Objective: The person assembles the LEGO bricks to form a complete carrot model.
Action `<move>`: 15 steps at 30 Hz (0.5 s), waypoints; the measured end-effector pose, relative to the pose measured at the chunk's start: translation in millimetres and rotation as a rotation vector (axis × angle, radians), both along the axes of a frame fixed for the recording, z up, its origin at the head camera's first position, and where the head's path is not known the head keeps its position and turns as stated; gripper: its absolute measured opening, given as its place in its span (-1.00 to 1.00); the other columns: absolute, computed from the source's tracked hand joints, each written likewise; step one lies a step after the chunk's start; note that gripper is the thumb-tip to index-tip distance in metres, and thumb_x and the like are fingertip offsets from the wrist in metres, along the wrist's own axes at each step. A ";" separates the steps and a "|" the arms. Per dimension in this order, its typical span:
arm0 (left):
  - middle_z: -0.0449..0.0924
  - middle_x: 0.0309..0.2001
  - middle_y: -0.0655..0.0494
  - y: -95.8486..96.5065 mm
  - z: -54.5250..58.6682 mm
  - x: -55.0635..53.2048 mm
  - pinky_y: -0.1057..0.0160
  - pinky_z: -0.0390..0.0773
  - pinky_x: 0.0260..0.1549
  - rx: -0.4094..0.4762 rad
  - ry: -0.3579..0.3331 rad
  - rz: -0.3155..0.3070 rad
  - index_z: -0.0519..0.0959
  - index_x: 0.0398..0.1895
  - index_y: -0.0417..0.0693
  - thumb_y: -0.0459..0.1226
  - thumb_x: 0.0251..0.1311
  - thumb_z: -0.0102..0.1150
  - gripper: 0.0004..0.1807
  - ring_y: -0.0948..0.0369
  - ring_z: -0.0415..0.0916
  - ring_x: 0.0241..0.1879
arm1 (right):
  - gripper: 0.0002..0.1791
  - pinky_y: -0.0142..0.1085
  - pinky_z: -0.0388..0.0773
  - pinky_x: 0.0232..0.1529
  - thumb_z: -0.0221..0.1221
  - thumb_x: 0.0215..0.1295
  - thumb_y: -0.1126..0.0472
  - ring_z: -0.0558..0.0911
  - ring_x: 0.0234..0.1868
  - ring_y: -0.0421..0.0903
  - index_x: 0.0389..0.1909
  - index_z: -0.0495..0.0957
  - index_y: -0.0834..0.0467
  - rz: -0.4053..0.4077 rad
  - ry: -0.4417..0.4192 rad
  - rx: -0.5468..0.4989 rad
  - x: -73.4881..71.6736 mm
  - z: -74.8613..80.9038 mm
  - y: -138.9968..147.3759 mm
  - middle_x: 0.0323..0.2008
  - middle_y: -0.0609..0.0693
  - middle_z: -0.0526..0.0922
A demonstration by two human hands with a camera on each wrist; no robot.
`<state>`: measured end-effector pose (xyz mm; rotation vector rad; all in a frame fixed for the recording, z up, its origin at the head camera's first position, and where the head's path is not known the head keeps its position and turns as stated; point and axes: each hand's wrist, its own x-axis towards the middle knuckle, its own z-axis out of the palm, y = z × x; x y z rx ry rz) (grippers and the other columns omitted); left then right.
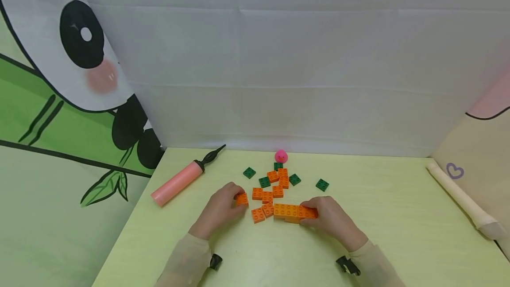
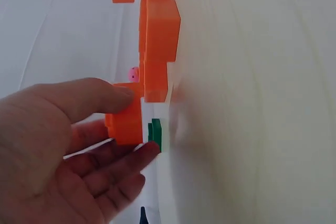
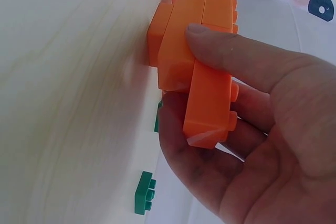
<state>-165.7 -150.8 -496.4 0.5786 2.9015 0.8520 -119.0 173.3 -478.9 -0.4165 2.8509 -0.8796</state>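
Note:
My left hand (image 1: pixel 219 211) pinches a small orange building brick (image 1: pixel 241 199) at the left of the brick pile; in the left wrist view the thumb lies on that brick (image 2: pixel 129 121). To the right, my right hand (image 1: pixel 334 219) grips a block of joined orange bricks (image 1: pixel 284 211) by its right end. The right wrist view shows these bricks (image 3: pixel 181 51) stacked in layers, with the thumb across their side. Between the hands lie several loose orange bricks (image 1: pixel 258 215), studs up. Part of the joined block's underside is hidden from the head view.
Small green bricks (image 1: pixel 249 172) lie scattered around the pile, one (image 1: pixel 322 184) farther right. A pink ball-shaped toy (image 1: pixel 280 156) sits at the table's back edge. At the left lies a pink hand pump (image 1: pixel 179 184) with a black nozzle. White cloth (image 1: pixel 299 79) hangs behind the table.

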 end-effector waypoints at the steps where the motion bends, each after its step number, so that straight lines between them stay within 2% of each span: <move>1: 0.53 -0.13 0.22 2.3 0.8 -0.1 0.15 0.57 -0.09 0.013 0.004 -0.016 0.67 0.04 -0.09 -0.20 0.24 0.48 -0.66 0.24 0.45 -0.22 | -0.60 -0.04 0.63 0.02 0.58 0.08 0.19 0.64 -0.18 -0.12 -0.04 0.79 0.18 -0.002 0.001 0.000 0.1 0.0 0.1 -0.13 -0.03 0.78; 7: 0.55 -0.01 0.21 17.8 5.4 2.6 0.14 0.60 0.02 0.082 0.016 -0.120 0.65 0.19 -0.08 -0.18 0.32 0.41 -0.59 0.22 0.50 -0.10 | -0.60 -0.05 0.63 0.02 0.58 0.09 0.19 0.64 -0.18 -0.12 -0.03 0.79 0.19 -0.012 0.002 0.005 0.5 0.1 0.0 -0.13 -0.02 0.78; 15: 0.64 0.14 0.11 36.0 6.6 10.8 0.01 0.58 0.14 0.162 0.003 -0.164 0.63 0.21 -0.10 -0.24 0.35 0.36 -0.61 0.13 0.57 0.07 | -0.61 -0.06 0.63 0.02 0.58 0.09 0.20 0.64 -0.19 -0.13 -0.03 0.79 0.19 -0.011 -0.001 -0.001 0.6 -1.1 0.1 -0.14 -0.03 0.78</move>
